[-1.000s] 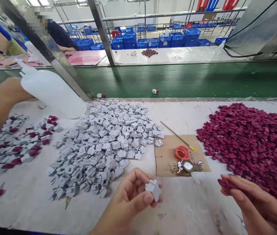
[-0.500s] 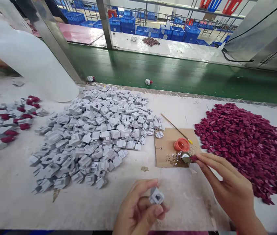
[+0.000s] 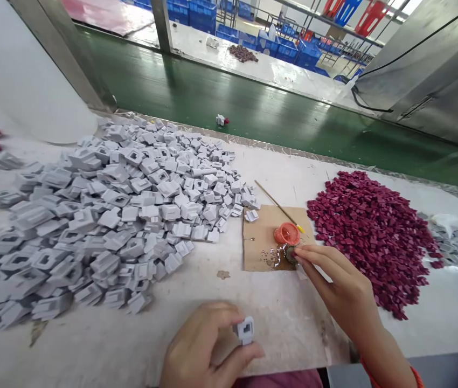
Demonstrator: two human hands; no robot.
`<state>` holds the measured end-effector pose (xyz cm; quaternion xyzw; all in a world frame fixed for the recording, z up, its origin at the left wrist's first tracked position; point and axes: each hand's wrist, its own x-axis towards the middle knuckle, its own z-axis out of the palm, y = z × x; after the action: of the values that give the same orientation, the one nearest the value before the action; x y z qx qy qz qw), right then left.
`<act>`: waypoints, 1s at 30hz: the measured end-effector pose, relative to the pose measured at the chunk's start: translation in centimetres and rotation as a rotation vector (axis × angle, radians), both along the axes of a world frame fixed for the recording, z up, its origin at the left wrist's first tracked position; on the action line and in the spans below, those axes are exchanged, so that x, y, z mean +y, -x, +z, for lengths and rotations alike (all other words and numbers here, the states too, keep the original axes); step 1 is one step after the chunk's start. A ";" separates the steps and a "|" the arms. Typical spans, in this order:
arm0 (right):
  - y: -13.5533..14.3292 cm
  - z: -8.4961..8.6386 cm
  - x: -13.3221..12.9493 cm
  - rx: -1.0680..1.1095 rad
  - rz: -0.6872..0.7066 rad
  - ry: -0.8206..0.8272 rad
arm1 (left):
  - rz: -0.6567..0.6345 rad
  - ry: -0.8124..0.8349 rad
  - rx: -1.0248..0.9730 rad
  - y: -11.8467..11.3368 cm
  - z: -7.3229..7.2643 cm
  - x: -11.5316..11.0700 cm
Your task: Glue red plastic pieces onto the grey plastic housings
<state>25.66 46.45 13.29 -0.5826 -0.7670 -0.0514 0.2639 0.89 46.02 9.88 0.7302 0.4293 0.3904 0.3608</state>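
My left hand [image 3: 208, 345] pinches a small grey plastic piece [image 3: 245, 330] between thumb and fingers, its square hole facing up toward me. Over the cardboard [image 3: 259, 226], my right hand [image 3: 334, 275] is closed in a pinch, fingertips at a shallow metal bottle cap [image 3: 290, 255]. The small maroon piece seen in those fingers a moment ago is hidden behind them now. Just beyond the cap stands a small orange-red pot [image 3: 288, 234]. Shiny wet drops lie on the cardboard left of the cap.
A large heap of grey pieces [image 3: 132, 210] spreads on the left, a maroon heap [image 3: 366, 231] on the right. A thin stick [image 3: 279, 206] with a yellow tip lies behind the pot. Beyond the table runs a green conveyor belt [image 3: 180, 91], carrying one joined grey-and-maroon piece [image 3: 221, 120].
My right hand's fingertips have closed in over the bottle cap with the maroon piece. The left hand still holds the grey piece, turned slightly. The camera view has shifted.
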 end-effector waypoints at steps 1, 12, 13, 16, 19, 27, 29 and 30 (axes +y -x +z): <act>0.2 0.1 -0.2 0.011 -0.015 -0.021 | 0.009 -0.074 0.040 -0.2 -0.2 0.1; 7.2 -1.2 -4.2 0.577 0.094 0.079 | 0.108 -0.171 0.120 -1.5 -0.6 -0.1; 7.6 -1.4 -4.2 0.590 0.104 0.083 | 0.112 -0.165 0.108 -1.5 -0.6 -0.1; 8.0 -1.7 -3.9 0.582 0.105 0.107 | 0.105 -0.148 0.097 -1.5 -0.6 -0.2; 7.8 -1.7 -3.7 0.559 0.122 0.139 | 0.082 -0.129 0.121 -1.3 -0.9 -0.4; 8.3 -1.3 -3.3 0.539 0.207 0.213 | 0.073 -0.163 0.131 -1.0 -0.8 -0.2; 8.5 -1.2 -3.2 0.563 0.214 0.231 | 0.070 -0.197 0.152 -1.0 -0.8 -0.1; 8.5 -1.1 -3.2 0.563 0.220 0.251 | 0.059 -0.208 0.167 -0.9 -0.8 -0.2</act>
<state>17.18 43.23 12.18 -0.5155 -0.7228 0.2353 0.3956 1.77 45.87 9.03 0.7806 0.4362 0.3813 0.2344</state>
